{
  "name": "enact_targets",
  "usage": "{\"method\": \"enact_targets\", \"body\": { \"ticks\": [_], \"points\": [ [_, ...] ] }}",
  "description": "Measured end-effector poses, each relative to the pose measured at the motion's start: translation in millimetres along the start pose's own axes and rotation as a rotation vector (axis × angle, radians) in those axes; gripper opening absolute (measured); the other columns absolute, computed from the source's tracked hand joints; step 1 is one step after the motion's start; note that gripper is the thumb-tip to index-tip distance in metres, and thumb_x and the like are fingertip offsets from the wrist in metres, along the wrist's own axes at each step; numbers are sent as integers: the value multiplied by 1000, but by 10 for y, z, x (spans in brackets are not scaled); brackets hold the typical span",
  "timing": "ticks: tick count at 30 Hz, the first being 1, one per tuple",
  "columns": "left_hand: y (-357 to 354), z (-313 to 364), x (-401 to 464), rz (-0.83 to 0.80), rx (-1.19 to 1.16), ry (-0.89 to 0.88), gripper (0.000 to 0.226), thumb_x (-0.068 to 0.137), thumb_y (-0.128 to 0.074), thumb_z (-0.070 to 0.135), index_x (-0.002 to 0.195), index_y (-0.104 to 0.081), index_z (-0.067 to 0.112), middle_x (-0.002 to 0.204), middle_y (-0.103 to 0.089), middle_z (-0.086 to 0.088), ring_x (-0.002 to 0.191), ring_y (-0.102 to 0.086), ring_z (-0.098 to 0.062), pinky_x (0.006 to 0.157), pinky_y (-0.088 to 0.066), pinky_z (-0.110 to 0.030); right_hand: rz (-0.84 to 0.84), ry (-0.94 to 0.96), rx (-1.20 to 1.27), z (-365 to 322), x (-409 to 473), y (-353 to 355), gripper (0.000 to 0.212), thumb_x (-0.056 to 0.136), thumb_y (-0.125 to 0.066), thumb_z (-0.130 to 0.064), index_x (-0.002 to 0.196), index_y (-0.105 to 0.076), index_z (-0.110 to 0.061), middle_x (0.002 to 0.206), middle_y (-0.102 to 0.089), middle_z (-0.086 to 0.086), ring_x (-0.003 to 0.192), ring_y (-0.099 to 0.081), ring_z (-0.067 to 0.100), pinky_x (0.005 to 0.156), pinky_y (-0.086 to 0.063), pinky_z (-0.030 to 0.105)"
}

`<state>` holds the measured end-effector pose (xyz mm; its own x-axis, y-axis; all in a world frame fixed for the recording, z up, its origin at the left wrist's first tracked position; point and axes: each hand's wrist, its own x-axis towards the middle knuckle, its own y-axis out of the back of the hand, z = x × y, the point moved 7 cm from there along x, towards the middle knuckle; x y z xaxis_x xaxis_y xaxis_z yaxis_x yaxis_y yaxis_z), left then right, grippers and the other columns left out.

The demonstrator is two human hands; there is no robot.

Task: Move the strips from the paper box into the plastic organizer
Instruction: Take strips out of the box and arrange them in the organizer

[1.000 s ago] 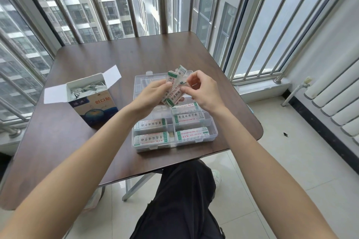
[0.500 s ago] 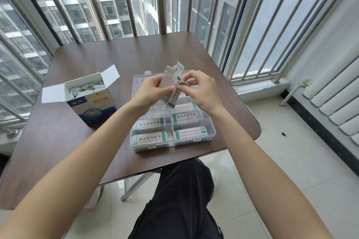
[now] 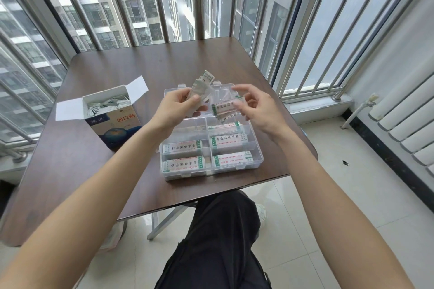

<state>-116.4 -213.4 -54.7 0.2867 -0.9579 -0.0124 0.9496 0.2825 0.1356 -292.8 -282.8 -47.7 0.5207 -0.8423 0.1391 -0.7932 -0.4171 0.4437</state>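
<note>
Left fingers (image 3: 187, 101): clenched round a small bunch of strips (image 3: 201, 87), thumb pressed on the front, ends fanning up past the fingertips
Left hand (image 3: 175, 110): raised over the far left part of the plastic organizer (image 3: 257, 159)
Right fingers (image 3: 244, 92): spread and loosely curled, gripping nothing
Right hand (image 3: 258, 110): raised over the far right part of the organizer, just beside a loose strip (image 3: 223, 108)
Loose strip: white with green end bands and dark print, tilted, blurred, in front of the right palm; touching the fingers or not, cannot tell
Organizer: clear plastic, lid open toward the window, divided into two columns of compartments; near four compartments each filled with stacked strips (image 3: 231, 142), print facing up
In the way: both hands and the held bunch cover much of the far compartments
Paper box (image 3: 117, 124): left of the organizer, well apart from it, flaps open, more strips (image 3: 108, 103) heaped inside, blue front with red characters
Table (image 3: 82, 159): dark wood-grain top, bearing box and organizer
Around: metal window bars (image 3: 199, 0) beyond the table, white radiator (image 3: 408, 124) on the right, dark trousers (image 3: 218, 241) below the table edge
</note>
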Motion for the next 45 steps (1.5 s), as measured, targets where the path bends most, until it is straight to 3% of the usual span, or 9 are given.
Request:
{"method": "enact_targets", "body": {
  "ticks": [7, 12, 19, 21, 23, 26, 37, 41, 45],
  "points": [
    [74, -73, -78, -10, 44, 22, 13, 95, -53, 13, 107, -58, 11, 94, -68, -3, 75, -70, -7, 66, -56, -20, -173, -134, -138, 60, 31, -65, 9, 87, -60, -6, 90, -60, -15, 88, -63, 8, 59, -63, 7, 54, -48, 20],
    [60, -27, -119, -28, 24, 31, 27, 90, -61, 14, 116, -55, 12, 95, -69, 0, 73, -69, -7, 61, -55, -19, -263, -27, -689, -80, 125, -176, 10, 81, -66, -22, 91, -63, -24, 87, -59, -5, 87, -59, 17, 69, -43, 29],
    [-5, -10, -136, -66, 35, 31, 30, 86, -65, 7, 113, -55, 14, 95, -66, 0, 69, -70, -8, 60, -54, -17, -220, 183, -1090, -244, 122, -316, 12, 87, -64, -33, 92, -72, -27, 98, -70, -1, 92, -63, 24, 68, -41, 28],
    [-30, 1, -136, -70, 39, 19, 30, 85, -65, 7, 113, -55, 13, 95, -65, 0, 69, -70, -9, 61, -55, -18, -96, 163, -920, -259, 122, -203, 15, 89, -62, -34, 90, -73, -23, 89, -71, -1, 82, -65, 21, 69, -46, 29],
    [-51, 15, -121, -68, 48, 4, 32, 85, -66, 7, 114, -55, 12, 96, -65, -1, 69, -71, -10, 60, -55, -18, -11, -4, -362, -193, 82, -90, 24, 92, -57, -33, 88, -70, -13, 73, -70, 3, 62, -66, 16, 61, -52, 29],
    [-131, 37, -98, -86, 106, -26, 30, 83, -68, 8, 111, -57, 12, 95, -66, -2, 68, -71, -11, 60, -56, -20, -96, -250, 198, -52, -23, -206, 32, 93, -57, -35, 100, -62, -5, 74, -67, 12, 54, -64, 18, 50, -51, 24],
    [-281, 128, -43, -26, 77, -81, 13, 97, -49, 17, 98, -61, 11, 88, -68, -8, 70, -70, -16, 62, -57, -24, 52, -226, 634, -23, -29, -258, 10, 84, -66, -2, 94, -63, -2, 78, -65, 8, 65, -65, 12, 68, -56, 21],
    [-213, 114, 21, -7, 30, -46, 7, 91, -60, 17, 88, -63, 12, 84, -67, -9, 69, -69, -16, 63, -55, -22, 41, -258, 790, 7, -45, -275, 3, 88, -62, -6, 88, -63, -4, 75, -68, 4, 67, -67, 12, 70, -57, 20],
    [-230, 155, 13, 2, 25, -66, 5, 87, -64, 18, 84, -67, 16, 77, -66, 1, 68, -63, -3, 65, -52, -17, 53, -307, 839, 43, -60, -219, 25, 90, -61, -26, 91, -67, -2, 79, -70, 6, 72, -67, 16, 71, -58, 23]
  ]
}}
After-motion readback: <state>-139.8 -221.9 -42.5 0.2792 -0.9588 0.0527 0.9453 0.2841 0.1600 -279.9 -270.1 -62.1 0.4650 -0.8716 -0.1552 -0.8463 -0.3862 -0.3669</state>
